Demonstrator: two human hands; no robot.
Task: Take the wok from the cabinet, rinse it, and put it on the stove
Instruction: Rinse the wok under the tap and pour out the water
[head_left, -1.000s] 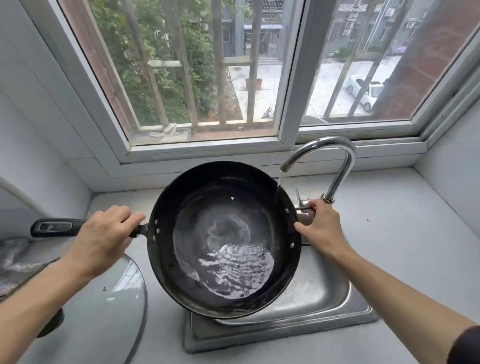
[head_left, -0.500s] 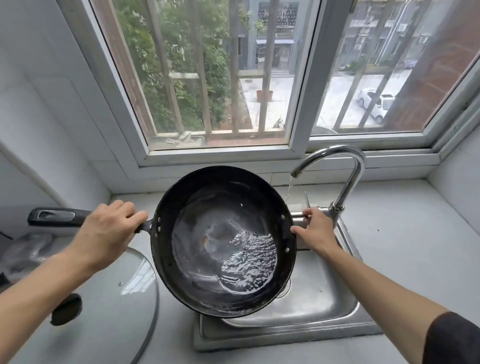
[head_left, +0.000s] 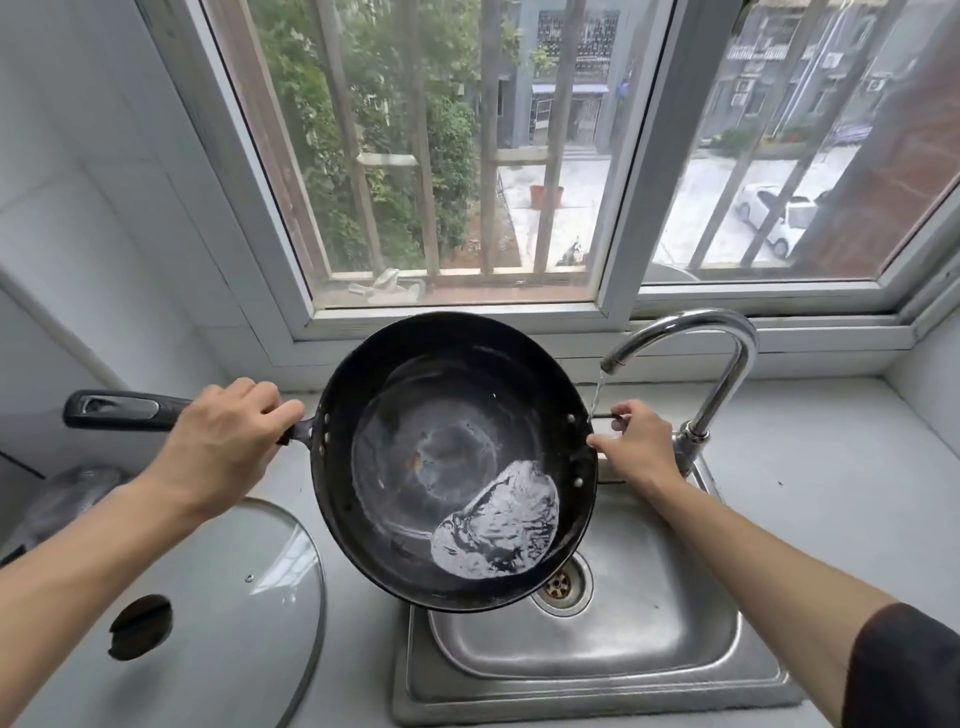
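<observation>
Left hand (head_left: 223, 441) is wrapped around the wok's long handle (head_left: 117, 410), near the bowl. Right hand (head_left: 636, 447) pinches the small loop handle at the wok's 3 o'clock rim. The wok (head_left: 452, 462) hangs over the sink (head_left: 597, 639), its long axis running 9 to 3 o'clock between both hands, tipped so water (head_left: 498, 525) pools toward 5 o'clock. A thin stream falls from the faucet (head_left: 691, 358) at the right rim. Pouring out likely comes next, toward the drain (head_left: 558, 584); the stove is not clearly in view.
</observation>
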